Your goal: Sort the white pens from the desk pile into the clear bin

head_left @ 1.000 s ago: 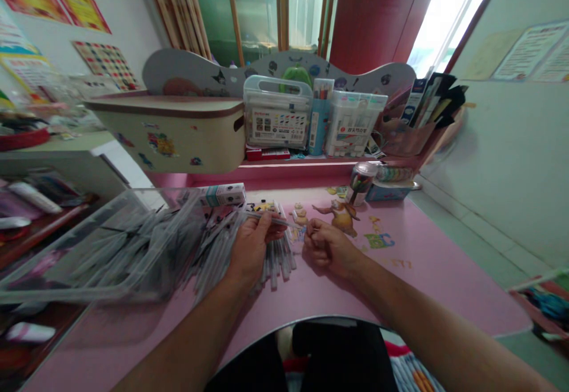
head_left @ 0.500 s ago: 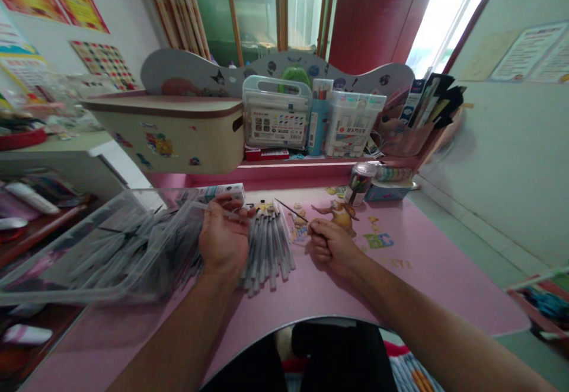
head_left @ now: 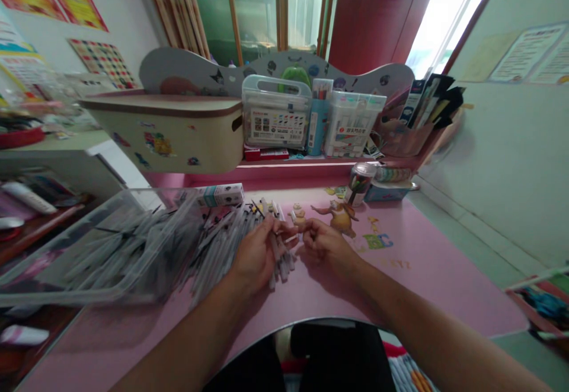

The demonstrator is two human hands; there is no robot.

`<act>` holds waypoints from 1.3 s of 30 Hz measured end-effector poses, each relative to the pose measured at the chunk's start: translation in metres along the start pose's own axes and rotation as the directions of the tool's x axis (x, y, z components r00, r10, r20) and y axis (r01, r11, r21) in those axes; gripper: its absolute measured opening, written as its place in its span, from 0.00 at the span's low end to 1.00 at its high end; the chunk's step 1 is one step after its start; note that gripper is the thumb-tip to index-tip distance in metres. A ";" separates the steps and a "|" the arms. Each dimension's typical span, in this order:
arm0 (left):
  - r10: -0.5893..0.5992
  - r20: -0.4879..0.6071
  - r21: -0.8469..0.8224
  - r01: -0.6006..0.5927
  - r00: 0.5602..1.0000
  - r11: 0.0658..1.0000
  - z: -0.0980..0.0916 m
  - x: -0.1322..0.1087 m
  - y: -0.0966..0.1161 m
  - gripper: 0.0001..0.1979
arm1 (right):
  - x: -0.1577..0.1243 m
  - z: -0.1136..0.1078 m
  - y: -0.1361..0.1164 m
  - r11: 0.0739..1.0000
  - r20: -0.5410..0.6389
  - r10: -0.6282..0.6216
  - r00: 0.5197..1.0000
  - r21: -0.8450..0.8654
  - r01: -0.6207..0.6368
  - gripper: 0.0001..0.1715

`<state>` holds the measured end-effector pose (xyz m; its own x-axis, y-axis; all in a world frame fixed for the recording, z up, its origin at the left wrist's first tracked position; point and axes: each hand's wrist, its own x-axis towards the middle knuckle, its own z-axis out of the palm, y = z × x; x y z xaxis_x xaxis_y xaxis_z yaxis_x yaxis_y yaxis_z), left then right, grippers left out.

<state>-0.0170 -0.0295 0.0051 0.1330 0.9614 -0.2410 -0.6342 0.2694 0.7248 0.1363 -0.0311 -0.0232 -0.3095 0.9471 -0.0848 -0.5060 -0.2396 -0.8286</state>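
Note:
My left hand [head_left: 260, 254] hovers over the right part of a pile of clear pen tubes [head_left: 222, 249] on the pink table. Its fingers are closed around what looks like a clear pen tube, largely hidden by the hand. Almost touching its fingertips is my right hand [head_left: 324, 241], curled in a pinch; the thin dark rod, like a pen refill, is hardly visible there now. A small white end [head_left: 293, 217] shows just above the meeting fingertips. To the left stands a clear plastic bin [head_left: 111, 293] full of similar pens.
A small white-and-teal box [head_left: 221, 194] lies behind the pile. At the table's back right are a clear jar [head_left: 361, 183] and a blue box [head_left: 387, 191]. The shelf above carries a lidded cream box [head_left: 191, 137], marker cases [head_left: 278, 122] and a pen holder [head_left: 409, 138].
My left hand has moved right, over the pile, and its fingers now meet my right hand's. The dark rod sticking out of my right hand no longer shows clearly. More of the pile is uncovered.

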 end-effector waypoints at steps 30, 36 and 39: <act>-0.401 0.020 -0.286 0.389 0.916 0.875 0.017 -0.015 -0.018 0.09 | -0.009 -0.005 -0.005 0.331 0.299 -0.521 0.800 -0.792 0.512 0.29; -0.317 -0.086 -0.217 0.293 0.944 0.931 0.015 -0.023 0.012 0.09 | -0.001 -0.012 -0.010 0.366 0.100 -0.598 0.796 -0.849 0.381 0.13; -0.099 -0.082 -0.105 0.090 0.992 0.990 0.023 -0.037 0.045 0.10 | -0.005 -0.005 -0.008 0.258 0.207 -0.452 0.868 -0.901 0.350 0.11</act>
<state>-0.0331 -0.0516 0.0620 0.1324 0.9220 -0.3637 -0.6958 0.3478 0.6284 0.1462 -0.0325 -0.0189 -0.2069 0.8857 0.4155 0.4864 0.4616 -0.7418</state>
